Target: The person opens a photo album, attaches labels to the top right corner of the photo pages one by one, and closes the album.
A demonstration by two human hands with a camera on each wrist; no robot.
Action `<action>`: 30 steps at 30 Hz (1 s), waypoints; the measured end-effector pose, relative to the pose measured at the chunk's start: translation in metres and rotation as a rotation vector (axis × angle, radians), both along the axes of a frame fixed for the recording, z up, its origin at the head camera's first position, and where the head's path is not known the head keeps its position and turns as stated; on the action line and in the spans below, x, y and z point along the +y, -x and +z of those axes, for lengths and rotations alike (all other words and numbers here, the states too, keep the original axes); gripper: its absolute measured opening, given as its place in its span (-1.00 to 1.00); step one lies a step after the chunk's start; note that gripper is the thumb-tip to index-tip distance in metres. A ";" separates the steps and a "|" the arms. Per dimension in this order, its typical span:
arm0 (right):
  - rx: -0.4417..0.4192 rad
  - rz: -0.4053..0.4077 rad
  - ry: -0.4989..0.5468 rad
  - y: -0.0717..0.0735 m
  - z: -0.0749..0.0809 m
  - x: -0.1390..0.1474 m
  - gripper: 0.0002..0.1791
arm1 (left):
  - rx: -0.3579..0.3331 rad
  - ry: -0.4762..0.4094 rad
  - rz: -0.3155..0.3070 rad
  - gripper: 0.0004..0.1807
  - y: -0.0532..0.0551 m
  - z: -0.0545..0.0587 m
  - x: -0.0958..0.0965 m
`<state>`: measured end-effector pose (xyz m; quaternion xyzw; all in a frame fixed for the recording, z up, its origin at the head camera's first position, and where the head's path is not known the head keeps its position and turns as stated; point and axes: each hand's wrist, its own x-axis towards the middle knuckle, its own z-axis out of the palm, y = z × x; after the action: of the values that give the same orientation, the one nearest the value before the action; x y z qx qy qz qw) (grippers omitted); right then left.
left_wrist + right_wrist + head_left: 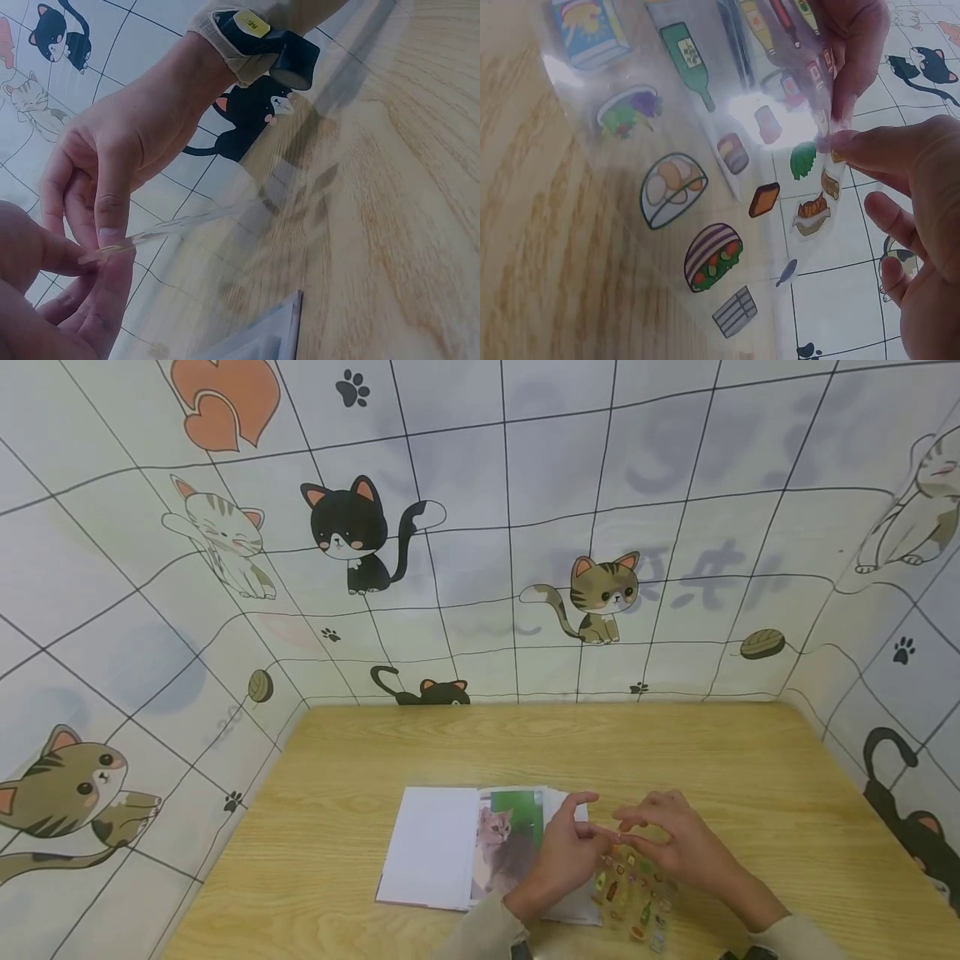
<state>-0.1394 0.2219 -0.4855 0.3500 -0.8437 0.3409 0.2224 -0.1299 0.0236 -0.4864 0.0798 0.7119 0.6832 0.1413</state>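
Observation:
A clear sticker sheet (633,897) printed with small food and bottle pictures hangs tilted over the table's near side. My left hand (566,852) pinches its upper edge. At the same edge my right hand (678,843) pinches with thumb and fingertip, the two hands' fingertips almost meeting. Under the right thumb (885,146) a small yellowish sticker patch shows; whether it is lifted from the sheet I cannot tell. Seen edge-on in the left wrist view, the sheet (187,221) looks thin and slightly bent. Beside the left hand lies an open book (431,847), partly covered by that hand.
A cat photo (506,839) with a green background fills part of the book's right side. The wooden table (337,760) meets a wall (465,568) with cartoon cats and grid lines behind and at both sides. A dark wrist camera (292,64) sits on the right wrist.

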 end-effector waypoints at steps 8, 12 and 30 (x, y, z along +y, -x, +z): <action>0.080 0.049 -0.003 0.002 -0.001 0.003 -0.50 | -0.028 0.017 0.027 -0.41 -0.001 0.002 0.000; 0.136 0.065 0.019 0.004 -0.001 0.002 -0.71 | -0.052 -0.017 0.040 -0.41 -0.001 0.002 0.002; 0.193 0.091 0.032 0.006 -0.005 0.002 -0.61 | -0.140 -0.118 0.085 -0.35 0.001 0.000 0.007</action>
<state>-0.1449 0.2235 -0.4910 0.4153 -0.7961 0.3290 0.2925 -0.1304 0.0305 -0.4863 0.0097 0.6615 0.7333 0.1565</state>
